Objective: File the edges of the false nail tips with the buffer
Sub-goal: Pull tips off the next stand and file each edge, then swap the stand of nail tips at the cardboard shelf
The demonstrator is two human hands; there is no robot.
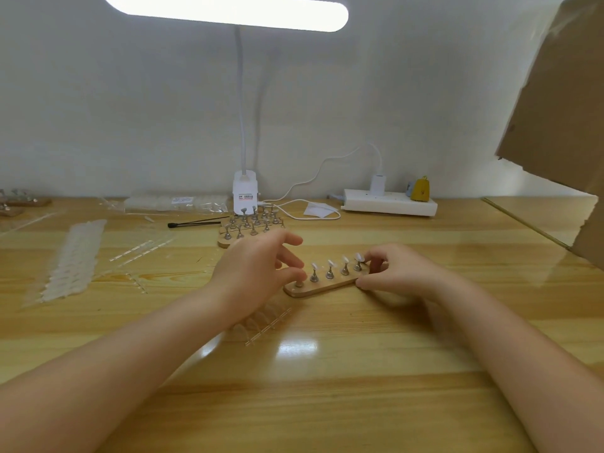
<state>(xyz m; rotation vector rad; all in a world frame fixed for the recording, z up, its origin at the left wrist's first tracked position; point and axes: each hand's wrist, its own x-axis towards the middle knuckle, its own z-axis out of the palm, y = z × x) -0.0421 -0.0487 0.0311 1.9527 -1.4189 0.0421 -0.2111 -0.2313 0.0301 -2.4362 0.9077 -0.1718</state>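
A wooden holder strip (322, 287) lies on the table in front of me, carrying several metal pegs. False nail tips (330, 263) sit on the four right-hand pegs. My left hand (258, 273) pinches the top of the leftmost peg (298, 284) between thumb and fingers; whether a tip sits on that peg is hidden. My right hand (395, 273) grips the strip's right end, thumb at the front edge and fingers behind the last peg. No buffer shows in view.
A second wooden holder with pegs (248, 228) stands behind, by the lamp base (245, 194). A black thin tool (192, 223), rows of clear nail tips (72, 259) at left, more tips (264, 322) under my left wrist, a power strip (389, 204), cardboard (555, 93) at right.
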